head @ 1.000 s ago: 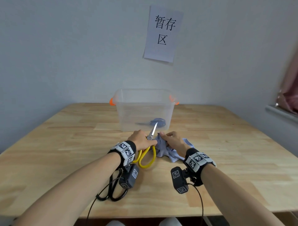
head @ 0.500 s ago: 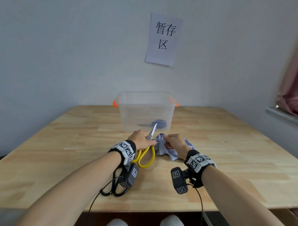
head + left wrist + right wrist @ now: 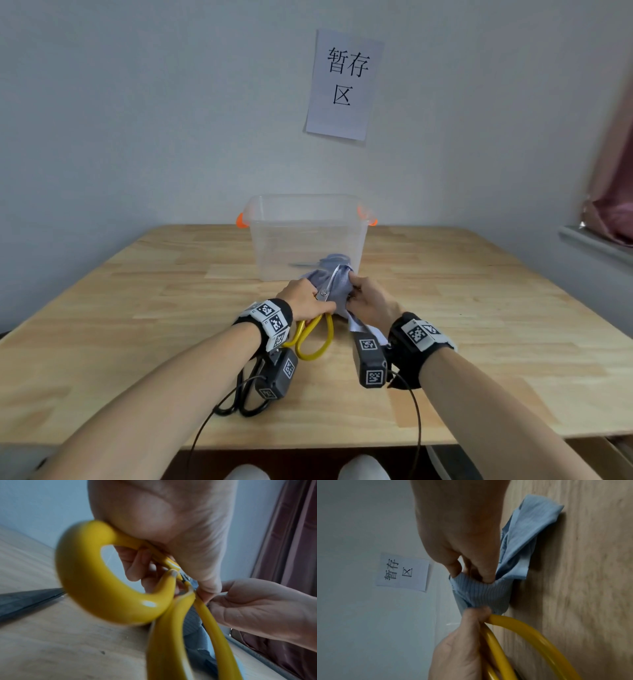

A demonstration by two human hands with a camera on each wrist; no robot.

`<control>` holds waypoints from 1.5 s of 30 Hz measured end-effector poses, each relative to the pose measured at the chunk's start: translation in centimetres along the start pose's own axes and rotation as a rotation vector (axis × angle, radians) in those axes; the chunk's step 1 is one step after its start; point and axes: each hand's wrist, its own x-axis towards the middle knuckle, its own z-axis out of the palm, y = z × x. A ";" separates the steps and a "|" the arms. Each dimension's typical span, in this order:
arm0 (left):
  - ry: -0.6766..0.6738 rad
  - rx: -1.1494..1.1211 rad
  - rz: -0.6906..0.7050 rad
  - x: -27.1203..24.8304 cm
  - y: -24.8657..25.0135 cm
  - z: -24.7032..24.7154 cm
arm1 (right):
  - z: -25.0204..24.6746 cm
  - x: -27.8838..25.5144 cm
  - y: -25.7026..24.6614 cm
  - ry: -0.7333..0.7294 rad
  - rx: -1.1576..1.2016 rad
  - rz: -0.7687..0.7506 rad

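Scissors [image 3: 322, 294], tips toward bin [image 3: 308, 236], in left fingers' [image 3: 133, 566] grip; cloth [image 3: 481, 592] in right fingers' [image 3: 484, 568] pinch

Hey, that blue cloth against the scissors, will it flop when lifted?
Probably floppy: the blue cloth bunches where the right hand pinches it. Likely light; its loose end lies limp on the table. Its ribbed knit probably isn't slippery.

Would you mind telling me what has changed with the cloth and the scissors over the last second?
The right hand has lifted the blue cloth off the table and drawn it forward, up against the blades of the yellow scissors, pinching the fabric there. The left hand still grips the scissors near the pivot, and the clear bin has not moved.
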 end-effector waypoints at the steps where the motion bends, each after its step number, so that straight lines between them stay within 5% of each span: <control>1: -0.001 0.001 -0.002 0.0 0.0 0.0 | 0.1 -0.2 -0.1 -0.009 0.010 0.009; 9: 0.010 -0.022 0.005 -0.2 0.0 -0.2 | -0.5 -0.4 0.4 -0.054 -0.245 -0.095; 15: -0.044 -0.047 0.034 0.0 0.3 0.3 | 0.0 -0.3 1.7 -0.049 -0.168 -0.227; 19: -0.072 -0.051 0.032 0.0 0.4 0.3 | 0.1 -0.8 1.7 -0.086 -0.135 -0.188; 32: -0.084 0.057 0.050 -0.2 0.9 0.0 | 0.4 -0.4 1.0 0.137 -0.130 -0.261; 45: -0.063 0.083 0.076 -0.7 0.7 -0.2 | 0.2 0.6 1.5 0.210 -0.288 -0.262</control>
